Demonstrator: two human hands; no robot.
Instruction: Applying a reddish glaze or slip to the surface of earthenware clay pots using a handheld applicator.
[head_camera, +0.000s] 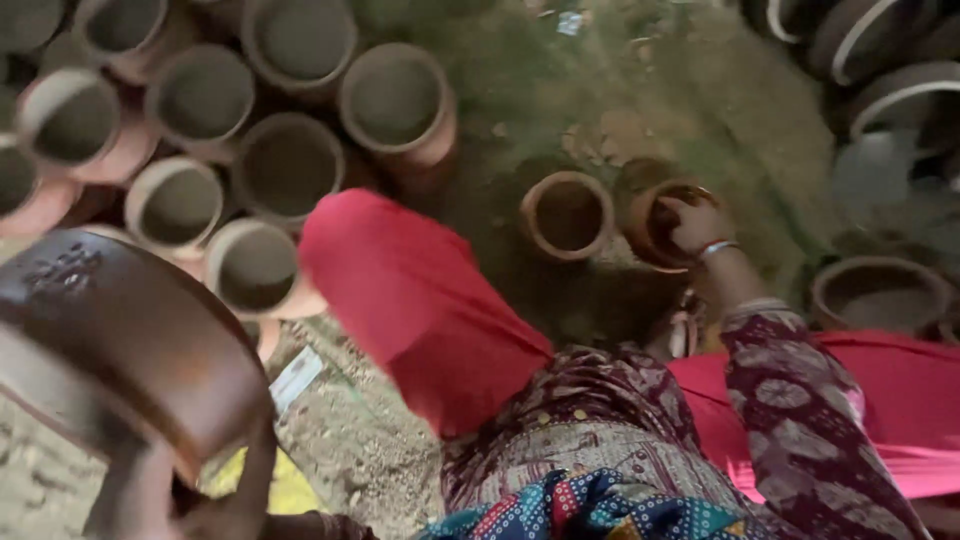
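My right hand (695, 222) reaches forward and grips the rim of a small clay pot (655, 232) that stands on the dirt ground; a bangle shows at the wrist. Just left of it stands another small clay pot (567, 215), upright and open. Close to the camera at the lower left, a large dark brown pot (120, 340) is held up, tilted. My left hand (135, 495) shows only as a blurred shape under its rim, holding it.
Several upright clay pots (290, 165) crowd the upper left. Dark round vessels (885, 95) stack at the upper right, with one more pot (880, 292) at the right. Red cloth (410, 300) and patterned clothing (600, 440) cover my legs. Mossy dirt ground (620, 80) lies between.
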